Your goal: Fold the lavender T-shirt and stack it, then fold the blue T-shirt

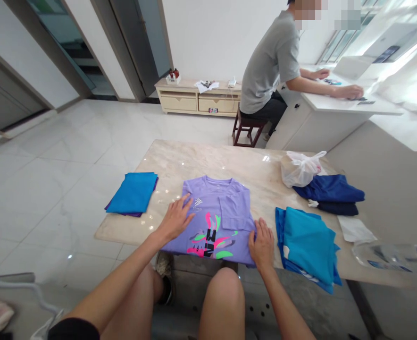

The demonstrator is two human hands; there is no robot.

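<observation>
A purple T-shirt (pixel 208 208) with a bright printed pattern lies flat on the marble table (pixel 208 158), its lower edge at the table's near side. One sleeve is folded inward over the right part of its chest. My left hand (pixel 176 216) rests on the shirt's left side, fingers spread beside the small chest logo. At the right edge of the shirt, my right hand (pixel 263 241) lies with its fingers stretched out, touching the fabric and the tabletop. To the left sits a folded blue garment (pixel 132 192) on a purple one.
Several blue garments (pixel 307 241) are stacked at the right. Behind them are a white plastic bag (pixel 298 167), dark blue clothes (pixel 330 189) and a clear bottle (pixel 388 257). Another person (pixel 270 66) sits on a stool (pixel 249 127) at a white desk (pixel 350 101).
</observation>
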